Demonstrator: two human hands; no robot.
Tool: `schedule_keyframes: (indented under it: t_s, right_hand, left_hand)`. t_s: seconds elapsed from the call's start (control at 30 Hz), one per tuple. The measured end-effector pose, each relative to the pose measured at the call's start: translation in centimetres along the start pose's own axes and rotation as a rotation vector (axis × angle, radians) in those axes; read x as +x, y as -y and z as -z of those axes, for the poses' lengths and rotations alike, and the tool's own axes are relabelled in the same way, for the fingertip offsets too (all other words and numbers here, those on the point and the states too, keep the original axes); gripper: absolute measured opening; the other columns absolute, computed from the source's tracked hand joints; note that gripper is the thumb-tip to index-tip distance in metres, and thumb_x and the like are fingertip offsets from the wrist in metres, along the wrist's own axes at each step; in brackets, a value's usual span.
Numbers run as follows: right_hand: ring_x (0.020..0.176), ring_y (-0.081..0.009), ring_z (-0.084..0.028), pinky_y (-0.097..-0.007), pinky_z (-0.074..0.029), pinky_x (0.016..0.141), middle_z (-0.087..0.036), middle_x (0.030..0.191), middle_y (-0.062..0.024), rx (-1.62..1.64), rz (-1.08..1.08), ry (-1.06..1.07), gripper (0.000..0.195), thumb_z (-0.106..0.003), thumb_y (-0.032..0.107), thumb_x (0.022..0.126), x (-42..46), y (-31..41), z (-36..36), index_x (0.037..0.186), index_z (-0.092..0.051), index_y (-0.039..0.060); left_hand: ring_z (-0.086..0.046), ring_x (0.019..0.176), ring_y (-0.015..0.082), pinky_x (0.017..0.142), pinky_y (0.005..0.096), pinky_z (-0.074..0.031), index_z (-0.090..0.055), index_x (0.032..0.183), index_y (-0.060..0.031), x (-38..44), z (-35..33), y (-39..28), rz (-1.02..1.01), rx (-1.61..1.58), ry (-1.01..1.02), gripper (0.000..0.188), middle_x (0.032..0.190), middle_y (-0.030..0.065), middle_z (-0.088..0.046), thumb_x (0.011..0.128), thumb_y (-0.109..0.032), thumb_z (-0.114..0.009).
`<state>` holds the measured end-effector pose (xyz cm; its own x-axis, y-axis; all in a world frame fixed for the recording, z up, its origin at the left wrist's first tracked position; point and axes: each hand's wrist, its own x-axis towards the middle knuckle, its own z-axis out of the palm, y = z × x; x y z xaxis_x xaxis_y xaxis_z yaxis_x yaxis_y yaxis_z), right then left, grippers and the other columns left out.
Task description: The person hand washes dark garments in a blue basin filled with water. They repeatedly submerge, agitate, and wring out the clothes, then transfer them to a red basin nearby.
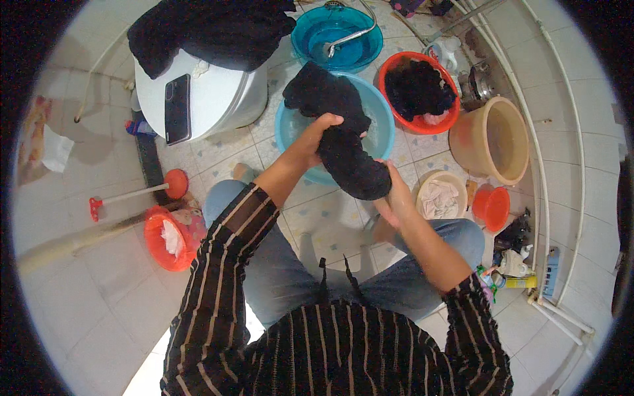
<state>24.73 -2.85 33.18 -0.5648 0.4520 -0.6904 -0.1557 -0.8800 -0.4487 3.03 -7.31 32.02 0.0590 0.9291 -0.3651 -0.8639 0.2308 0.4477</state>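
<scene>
A bunched black cloth garment (pixel 346 148) is held in both hands above a light-blue plastic basin (pixel 382 116) on the tiled floor. My left hand (pixel 322 136) grips it around the middle, thumb on top. My right hand (pixel 395 193) clasps the near end, which hangs over the basin's front rim. The garment's far end droops inside the basin and covers much of it. What little shows of the basin's inside looks pale and wet.
Beyond stands a teal basin (pixel 302 37) with a metal spout (pixel 349 38) over it. A red basin (pixel 388 116) of dark clothes, a beige bucket (pixel 463 133) and a cream bowl (pixel 422 190) are on the right. On the left, a white toilet lid (pixel 208 109) bears a phone (pixel 177 109) and black clothing (pixel 208 34).
</scene>
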Motion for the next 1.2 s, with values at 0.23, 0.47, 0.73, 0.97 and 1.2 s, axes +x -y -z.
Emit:
schedule_keyframes:
  t_s: [0.23, 0.47, 0.73, 0.97, 1.2]
  right_hand:
    - [0.124, -0.0324, -0.048, -0.0474, -0.037, 0.106, -0.046, 0.14, -0.0158, 0.306, -0.213, 0.209, 0.086, -0.035, 0.072, 0.088, 0.1, -2.7, 4.2, 0.14, -0.039, 0.0028]
    - [0.119, -0.0328, -0.051, -0.0478, -0.04, 0.104, -0.051, 0.134, -0.0128, 0.403, 0.084, 0.276, 0.08, -0.038, 0.072, 0.087, 9.3, -9.0, -1.6, 0.134, -0.046, 0.0069]
    - [0.119, -0.0345, -0.051, -0.0509, -0.046, 0.096, -0.05, 0.135, -0.0128, 0.277, 0.143, 0.405, 0.067, -0.052, 0.057, 0.089, 9.5, -2.5, -4.6, 0.139, -0.041, 0.0129]
    - [0.116, -0.0292, -0.052, -0.0421, -0.047, 0.094, -0.047, 0.132, -0.0167, -0.476, 0.372, -0.067, 0.091, -0.074, 0.016, 0.079, 8.9, -2.1, -5.2, 0.149, -0.017, 0.0118]
    - [0.106, -0.0481, -0.051, -0.0449, -0.042, 0.097, -0.043, 0.118, -0.0322, -1.606, 0.781, -0.207, 0.089, -0.076, 0.012, 0.068, 13.6, -3.3, -3.3, 0.145, -0.032, 0.0247]
  left_hand:
    - [-0.062, 0.106, 0.0334, 0.094, 0.0457, -0.05, -0.042, 0.135, -0.006, -2.7, -3.5, 0.3, -0.091, -0.147, 0.008, 0.064, 0.125, 0.0166, -0.056, 0.081, -0.037, -0.058]
    - [-0.063, 0.099, 0.033, 0.086, 0.0446, -0.052, -0.049, 0.127, -0.0017, -6.3, -0.9, 2.1, -0.059, -0.329, -0.141, 0.062, 0.114, 0.0176, -0.061, 0.08, -0.042, -0.055]
    - [-0.067, 0.073, 0.025, 0.067, 0.038, -0.056, -0.056, 0.119, -0.0041, -8.1, 0.9, 4.1, 0.283, -0.238, -0.129, 0.053, 0.105, 0.0144, -0.065, 0.084, -0.043, -0.062]
    - [-0.064, 0.066, 0.018, 0.061, 0.033, -0.053, -0.063, 0.108, -0.0059, -5.1, 4.1, 6.1, 0.333, 0.202, -0.138, 0.036, 0.091, 0.0083, -0.067, 0.085, -0.033, -0.065]
    - [-0.065, 0.085, 0.0239, 0.071, 0.0359, -0.052, -0.062, 0.11, 0.0053, -1.7, 5.1, 9.4, 0.156, 0.927, -0.459, 0.052, 0.102, 0.0143, -0.066, 0.078, -0.035, -0.067]
